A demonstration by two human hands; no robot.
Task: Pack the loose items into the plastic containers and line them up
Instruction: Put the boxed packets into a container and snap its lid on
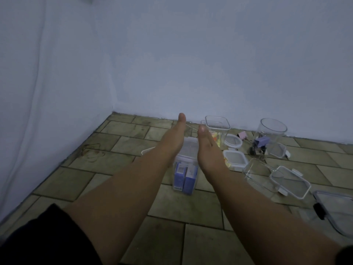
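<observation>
A tall clear container (pixel 185 174) with a lid on top stands on the tiled floor, with purple boxes inside it. My left hand (pixel 172 139) lies flat along its left side with straight fingers. My right hand (pixel 207 148) lies flat along its right side, fingers also straight. Behind my right hand stands an open square container (pixel 217 127) with yellow and orange bits in it. Further right, an open round jar (pixel 271 134) holds purple and black binder clips.
Loose lids lie on the floor: a round one (pixel 233 141), a small square one (pixel 235 157), a larger square one (pixel 291 181) and a dark-rimmed one (pixel 336 211) at the right edge. An empty clear container (pixel 257 170) lies on its side. A pink binder clip (pixel 242 135) sits near the wall.
</observation>
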